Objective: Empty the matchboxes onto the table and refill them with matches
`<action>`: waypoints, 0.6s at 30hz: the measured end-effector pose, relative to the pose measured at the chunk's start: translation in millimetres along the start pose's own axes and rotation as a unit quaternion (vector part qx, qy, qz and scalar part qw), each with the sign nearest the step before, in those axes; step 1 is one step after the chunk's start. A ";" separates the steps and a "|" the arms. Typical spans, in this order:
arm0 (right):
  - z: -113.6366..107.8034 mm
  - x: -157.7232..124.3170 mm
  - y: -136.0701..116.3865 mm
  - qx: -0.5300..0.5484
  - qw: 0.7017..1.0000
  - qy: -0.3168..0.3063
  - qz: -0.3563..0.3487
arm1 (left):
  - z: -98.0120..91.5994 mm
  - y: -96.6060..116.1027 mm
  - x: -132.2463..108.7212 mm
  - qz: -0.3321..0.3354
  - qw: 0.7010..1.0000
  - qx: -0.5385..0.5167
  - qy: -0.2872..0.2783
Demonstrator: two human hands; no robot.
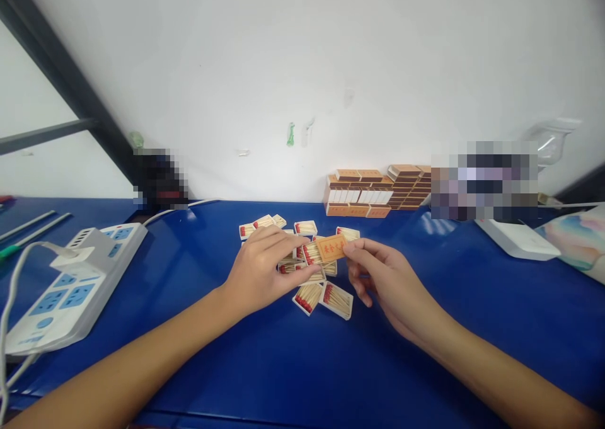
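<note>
Blue tabletop (265,366) — match trays (309,298), stacked matchboxes (375,196), power strip (78,293)

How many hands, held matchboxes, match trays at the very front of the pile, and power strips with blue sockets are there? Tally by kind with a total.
Hands: 2 (left hand, right hand)
Held matchbox: 1
Front match trays: 2 (left tray, right tray)
Blue-socketed power strip: 1
Total: 6

Red "安全" on orange matchbox sleeve (331,248)
</note>
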State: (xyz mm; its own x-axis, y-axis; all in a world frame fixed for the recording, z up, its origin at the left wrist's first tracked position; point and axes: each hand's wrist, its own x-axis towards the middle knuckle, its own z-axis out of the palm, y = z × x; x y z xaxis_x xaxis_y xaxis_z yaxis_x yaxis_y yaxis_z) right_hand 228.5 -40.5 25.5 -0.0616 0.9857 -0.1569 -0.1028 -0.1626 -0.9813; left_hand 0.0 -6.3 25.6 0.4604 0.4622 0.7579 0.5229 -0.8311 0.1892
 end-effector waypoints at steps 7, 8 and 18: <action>-12.2 12.5 -7.2 0.001 0.997 0.059 -0.039 | -0.3 0.6 0.7 -0.022 0.999 -0.020 0.022; -15.7 15.2 -8.2 0.003 0.996 0.073 -0.049 | -0.7 0.1 0.9 -0.023 0.999 -0.021 0.027; -115.9 82.9 -51.2 -0.043 0.928 0.305 -0.208 | -2.5 -10.9 -0.1 -0.016 0.999 0.025 0.039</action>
State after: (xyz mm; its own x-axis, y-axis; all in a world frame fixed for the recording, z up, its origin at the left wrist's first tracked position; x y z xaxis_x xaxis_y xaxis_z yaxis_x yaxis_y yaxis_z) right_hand 343.8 54.7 49.8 0.5427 0.8079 0.2297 0.0899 0.2160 -0.9722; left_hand -7.5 1.9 25.0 0.3876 0.4609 0.7983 0.5725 -0.7991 0.1833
